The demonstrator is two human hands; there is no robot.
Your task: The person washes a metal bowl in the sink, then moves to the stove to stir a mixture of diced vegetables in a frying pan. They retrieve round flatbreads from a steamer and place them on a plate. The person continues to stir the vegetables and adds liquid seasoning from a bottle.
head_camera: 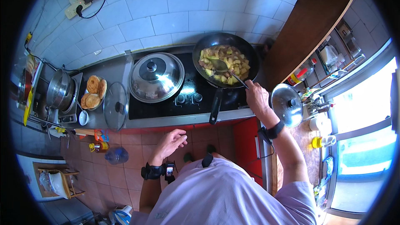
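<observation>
My right hand [257,98] grips the handle of a metal ladle [220,65], whose bowl rests among diced yellow chunks [240,65] and bits that look like meat. They lie in a black wok [227,39] on the right side of the black glass gas hob [162,111]. The wok's handle [215,106] points towards me, past the hob's front edge. My left hand [170,143] hangs in front of the counter, holding nothing, with its fingers loosely bent and partly apart. Left of the wok, a domed steel lid [156,78] covers a second pan.
Beside the hob lean a glass lid [116,106] and a plate of round flatbreads [93,92]. Farther left, a steel pot [61,86] stands on a small cooker. Another lid [286,104] is at right, below a brown panel [312,22]. A large plastic bottle [116,155] stands on the floor.
</observation>
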